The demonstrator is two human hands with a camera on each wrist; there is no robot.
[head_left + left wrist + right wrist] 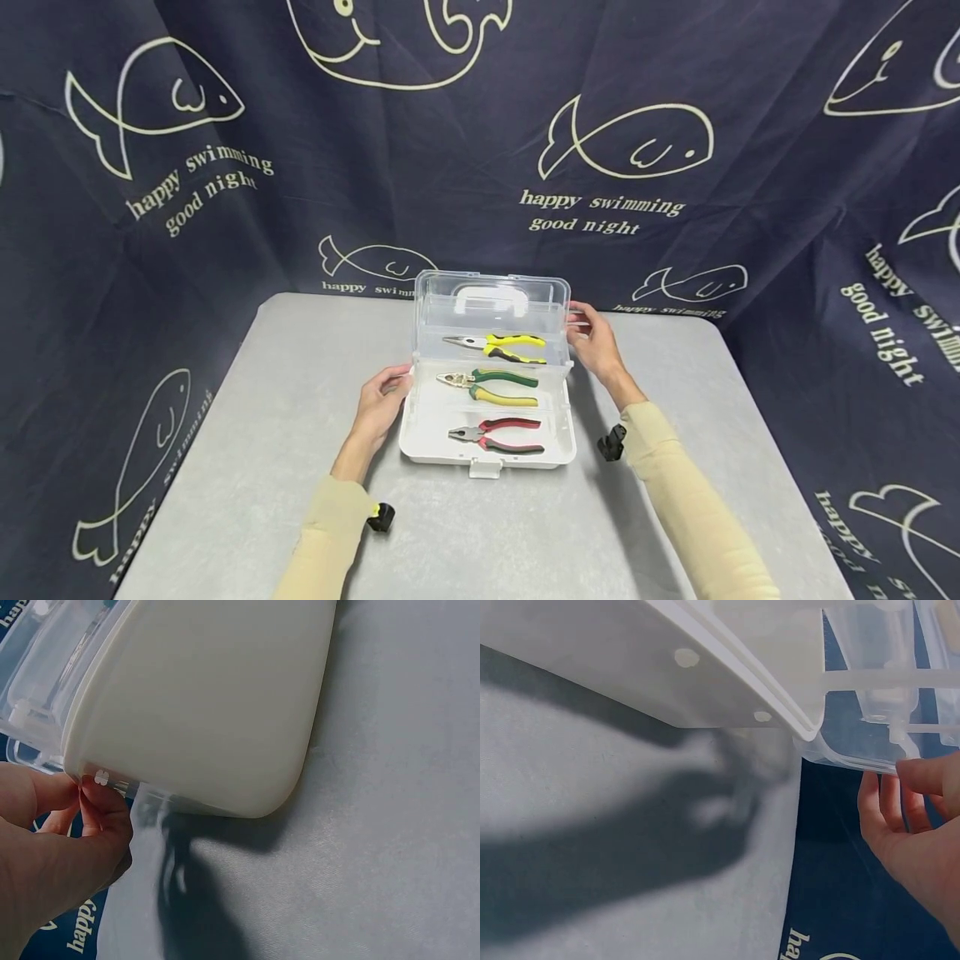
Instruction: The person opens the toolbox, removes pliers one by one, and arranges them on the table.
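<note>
A white toolbox (420, 454) sits on the table with its clear lid (435, 312) tilted up at the back. Inside lie three pairs of pliers: long-nose pliers (513, 340) with yellow and black handles at the rear, combination pliers (506, 377) with green and yellow handles in the middle, and combination pliers (510, 423) with red and black handles in front. My left hand (378, 404) pinches the box's rim near its rear left corner, thumb against fingers. On the far right, my right hand (596, 337) grips the edge of the lid between thumb and fingers.
The grey table (285, 417) reaches back to a dark blue curtain (480, 167) printed with fish and lettering. A white latch (485, 469) juts from the box's front. Black devices (611, 443) are strapped at both sleeves.
</note>
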